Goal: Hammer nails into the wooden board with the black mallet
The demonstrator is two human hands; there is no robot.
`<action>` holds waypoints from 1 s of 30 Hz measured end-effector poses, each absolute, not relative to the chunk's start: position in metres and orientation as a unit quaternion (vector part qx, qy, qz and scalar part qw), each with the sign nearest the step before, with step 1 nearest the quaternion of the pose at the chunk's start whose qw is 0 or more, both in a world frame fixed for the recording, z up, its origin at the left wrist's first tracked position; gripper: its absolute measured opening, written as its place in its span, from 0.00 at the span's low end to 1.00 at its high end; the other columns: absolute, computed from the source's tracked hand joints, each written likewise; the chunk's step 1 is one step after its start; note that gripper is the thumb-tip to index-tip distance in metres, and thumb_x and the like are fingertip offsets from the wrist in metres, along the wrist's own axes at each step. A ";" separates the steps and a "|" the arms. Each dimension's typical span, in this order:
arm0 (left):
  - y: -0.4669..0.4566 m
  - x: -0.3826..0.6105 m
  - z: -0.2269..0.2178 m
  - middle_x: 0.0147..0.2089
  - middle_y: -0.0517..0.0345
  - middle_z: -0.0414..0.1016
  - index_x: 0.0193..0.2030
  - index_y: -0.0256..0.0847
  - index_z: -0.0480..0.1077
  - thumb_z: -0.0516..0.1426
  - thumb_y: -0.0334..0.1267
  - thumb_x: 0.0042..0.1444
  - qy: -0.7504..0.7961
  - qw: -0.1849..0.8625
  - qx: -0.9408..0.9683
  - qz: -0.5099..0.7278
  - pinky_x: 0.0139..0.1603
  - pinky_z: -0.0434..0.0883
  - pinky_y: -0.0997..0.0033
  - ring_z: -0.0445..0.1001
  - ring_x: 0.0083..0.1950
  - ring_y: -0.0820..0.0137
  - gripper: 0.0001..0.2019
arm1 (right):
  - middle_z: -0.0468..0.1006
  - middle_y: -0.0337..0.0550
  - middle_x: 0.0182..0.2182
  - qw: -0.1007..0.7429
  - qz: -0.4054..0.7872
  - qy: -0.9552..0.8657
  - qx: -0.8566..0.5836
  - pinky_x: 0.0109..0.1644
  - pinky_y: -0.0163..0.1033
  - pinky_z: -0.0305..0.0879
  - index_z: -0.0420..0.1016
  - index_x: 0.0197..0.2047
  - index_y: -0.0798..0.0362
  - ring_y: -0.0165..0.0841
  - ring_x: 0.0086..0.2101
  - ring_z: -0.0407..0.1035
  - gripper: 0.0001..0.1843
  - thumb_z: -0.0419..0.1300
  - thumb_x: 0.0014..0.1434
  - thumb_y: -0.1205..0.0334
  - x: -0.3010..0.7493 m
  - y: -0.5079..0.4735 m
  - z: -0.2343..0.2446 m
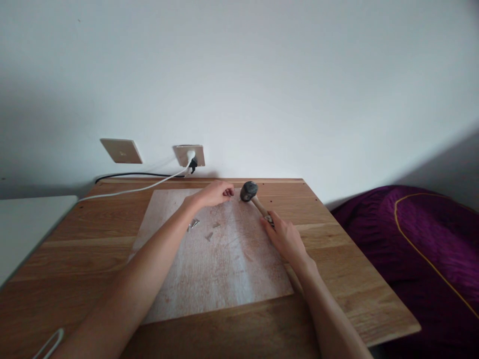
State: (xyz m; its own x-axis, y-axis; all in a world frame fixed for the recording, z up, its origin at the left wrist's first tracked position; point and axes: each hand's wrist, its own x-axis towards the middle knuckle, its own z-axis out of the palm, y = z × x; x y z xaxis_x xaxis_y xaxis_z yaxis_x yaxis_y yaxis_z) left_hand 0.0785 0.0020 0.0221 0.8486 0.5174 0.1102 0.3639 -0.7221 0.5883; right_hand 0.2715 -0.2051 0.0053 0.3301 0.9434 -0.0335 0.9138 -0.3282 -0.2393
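Note:
My right hand (282, 232) is wrapped round the wooden handle of a rubber mallet (249, 191). The mallet's black head is held over the far right part of a pale, worn board (209, 284). Just left of that head, my left hand (220, 192) has its fingers curled together in a pinch; what is between them, if anything, is too small to make out. Several small silvery metal pieces (193, 223), perhaps screws or nails, lie on the board near my left forearm. One of them, a T-shaped piece (208, 236), rests apart from the cluster.
The board lies on a wooden table (348, 269) pushed against a white wall. A white cable (130, 191) and a black one run from a wall socket (198, 155) along the back left. A white surface (33, 224) adjoins on the left, purple fabric (381, 234) on the right.

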 end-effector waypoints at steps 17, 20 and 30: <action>0.002 0.080 0.021 0.39 0.53 0.81 0.39 0.36 0.75 0.61 0.28 0.58 0.237 0.292 0.917 0.136 0.45 0.70 0.70 0.78 0.41 0.68 0.04 | 0.84 0.50 0.40 0.089 0.083 -0.575 -0.809 0.37 0.38 0.58 0.70 0.57 0.52 0.44 0.41 0.79 0.18 0.48 0.75 0.50 0.271 -0.206 0.007; 0.004 0.080 0.018 0.38 0.53 0.80 0.39 0.36 0.75 0.60 0.27 0.57 0.234 0.299 0.915 0.136 0.45 0.70 0.71 0.78 0.40 0.68 0.04 | 0.83 0.50 0.41 0.087 0.078 -0.573 -0.811 0.37 0.38 0.58 0.70 0.57 0.51 0.45 0.42 0.79 0.18 0.48 0.75 0.50 0.271 -0.206 0.006; 0.002 0.080 0.019 0.39 0.53 0.81 0.39 0.36 0.75 0.60 0.27 0.58 0.236 0.299 0.914 0.139 0.44 0.70 0.71 0.78 0.41 0.68 0.04 | 0.84 0.50 0.40 0.091 0.078 -0.574 -0.810 0.35 0.38 0.57 0.71 0.55 0.51 0.43 0.40 0.79 0.17 0.49 0.75 0.50 0.272 -0.205 0.005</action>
State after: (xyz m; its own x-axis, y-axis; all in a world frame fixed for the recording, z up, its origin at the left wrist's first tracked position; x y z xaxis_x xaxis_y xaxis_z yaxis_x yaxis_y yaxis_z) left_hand 0.0795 0.0023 0.0190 0.8502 0.5143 0.1127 0.3486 -0.7103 0.6116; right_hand 0.2715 -0.2052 0.0050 0.3296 0.9439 -0.0216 0.9154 -0.3251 -0.2373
